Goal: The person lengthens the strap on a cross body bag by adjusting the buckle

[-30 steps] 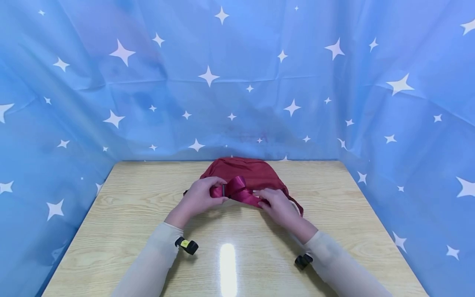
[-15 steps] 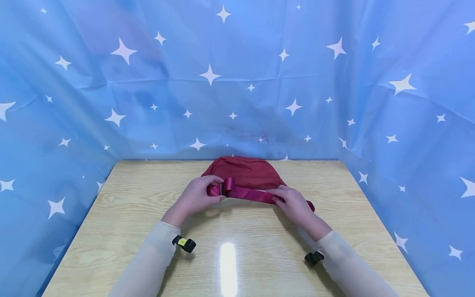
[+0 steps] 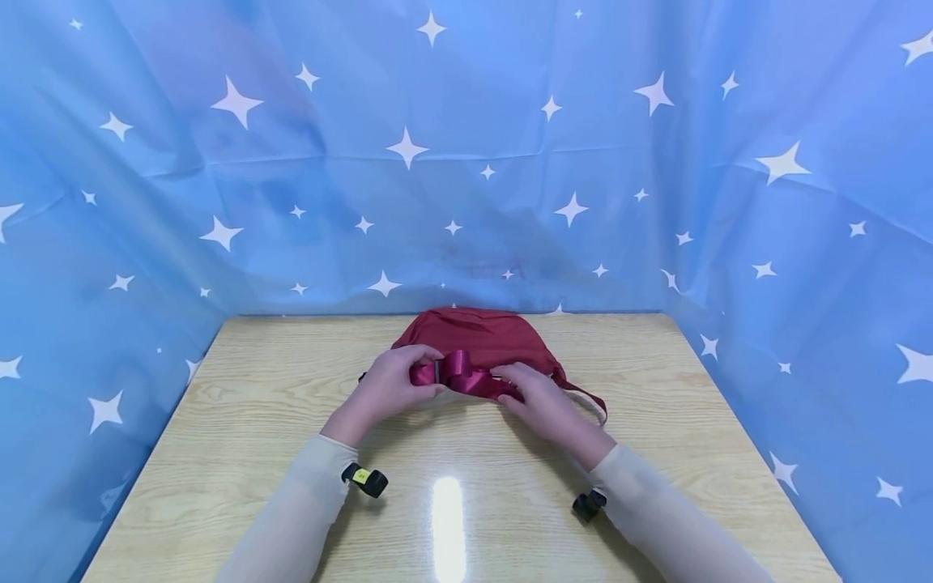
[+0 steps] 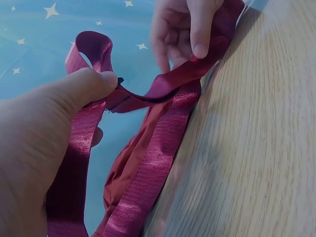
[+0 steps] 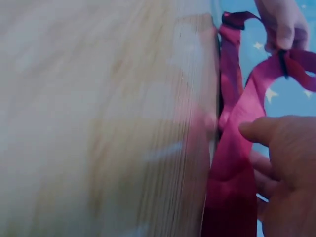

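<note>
A dark red fabric bag (image 3: 481, 336) lies at the table's far edge, with a shiny crimson webbing strap (image 3: 477, 382) in front of it. My left hand (image 3: 391, 382) pinches the strap right beside a small black slider buckle (image 5: 283, 64). From the buckle the webbing rises in a loop (image 4: 94, 44) and bends toward the right. Farther along the same strap, my right hand (image 3: 543, 402) holds it between thumb and fingers, the thumb lying across the webbing in the right wrist view. Between the hands the strap hangs slack and folded.
A thin strap end (image 3: 594, 402) trails off the bag's right side onto the wood-grain table (image 3: 291, 502). Behind stands a blue curtain (image 3: 466, 186) with white stars. A bright reflection (image 3: 448, 526) marks the near tabletop.
Half a second ago the right hand was farther right, the strap drawn taut and the loop smaller. It has come back left, leaving slack and a wider loop. The left hand stays nearly still.
</note>
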{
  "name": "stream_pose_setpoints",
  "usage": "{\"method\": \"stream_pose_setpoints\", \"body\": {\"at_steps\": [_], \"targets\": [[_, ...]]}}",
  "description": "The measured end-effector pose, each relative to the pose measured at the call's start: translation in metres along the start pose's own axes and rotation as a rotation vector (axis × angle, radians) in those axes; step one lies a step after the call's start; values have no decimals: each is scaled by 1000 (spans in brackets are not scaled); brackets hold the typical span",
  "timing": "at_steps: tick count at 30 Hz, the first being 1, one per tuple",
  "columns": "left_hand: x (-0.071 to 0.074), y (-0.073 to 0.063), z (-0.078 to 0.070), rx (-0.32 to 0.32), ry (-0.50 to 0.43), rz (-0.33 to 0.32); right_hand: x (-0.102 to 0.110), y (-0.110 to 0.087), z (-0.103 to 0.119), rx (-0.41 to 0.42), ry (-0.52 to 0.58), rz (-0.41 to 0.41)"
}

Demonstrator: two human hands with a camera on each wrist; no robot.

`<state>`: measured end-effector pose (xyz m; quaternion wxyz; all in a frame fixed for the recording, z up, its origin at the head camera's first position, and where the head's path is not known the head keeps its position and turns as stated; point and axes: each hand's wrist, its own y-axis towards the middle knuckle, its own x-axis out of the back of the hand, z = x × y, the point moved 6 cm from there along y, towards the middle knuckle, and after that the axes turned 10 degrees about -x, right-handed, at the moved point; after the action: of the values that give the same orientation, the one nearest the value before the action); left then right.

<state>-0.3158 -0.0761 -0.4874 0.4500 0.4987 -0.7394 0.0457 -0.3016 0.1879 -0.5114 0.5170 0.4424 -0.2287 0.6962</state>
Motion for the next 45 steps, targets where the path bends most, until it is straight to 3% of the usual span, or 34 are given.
{"method": "stream_pose_setpoints", "body": {"at_steps": [6,14,24,29,39,45], "targets": [[-1,0,2,10,-9,3,0,3,7,17,46,-73],[3,-2,6,24,5,-2,11,-2,2,106,86,-115],[5,-4,9,30,8,6,32,-6,-25,47,-26,-48],[6,-4,10,34,13,7,37,-6,-35,63,-60,-47],[4,-3,6,14,10,-1,9,0,-6,14,-76,15],[4,-2,6,20,6,5,6,5,7,72,-1,-27]]}}
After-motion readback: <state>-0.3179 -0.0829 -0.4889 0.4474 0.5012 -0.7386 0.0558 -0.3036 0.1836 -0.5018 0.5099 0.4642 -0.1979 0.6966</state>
